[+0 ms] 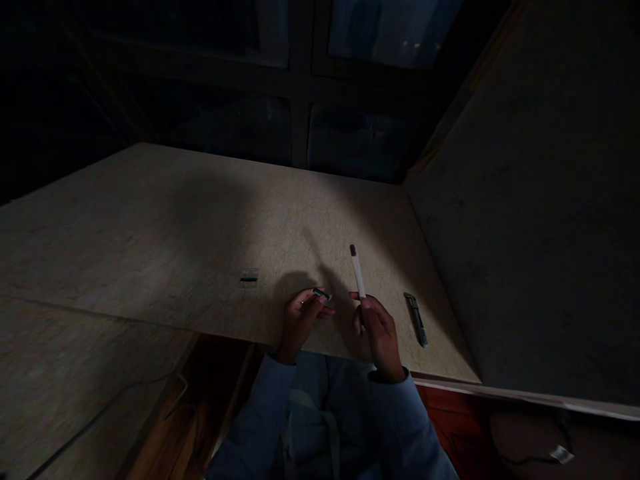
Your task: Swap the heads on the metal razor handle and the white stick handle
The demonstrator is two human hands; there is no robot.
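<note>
Over the front part of the table, my left hand (301, 319) pinches a small dark piece with a teal edge (321, 293) between thumb and fingers. My right hand (379, 325) grips the lower end of a slim white stick (358, 272), which points up and away from me. The stick has a dark tip, too dim to identify. Left of my hands lies a small clear case (249, 278) with a dark strip inside. A dark, slender pen-like tool (416, 320) rests to the right of my right hand, touching neither hand.
The pale marbled table (280, 200) runs back to dark window frames (300, 87). A grey panel (540, 220) rises along its right side. A cable (110, 408) crosses the lower surface at left. The light is dim, and shadows fall across the tabletop.
</note>
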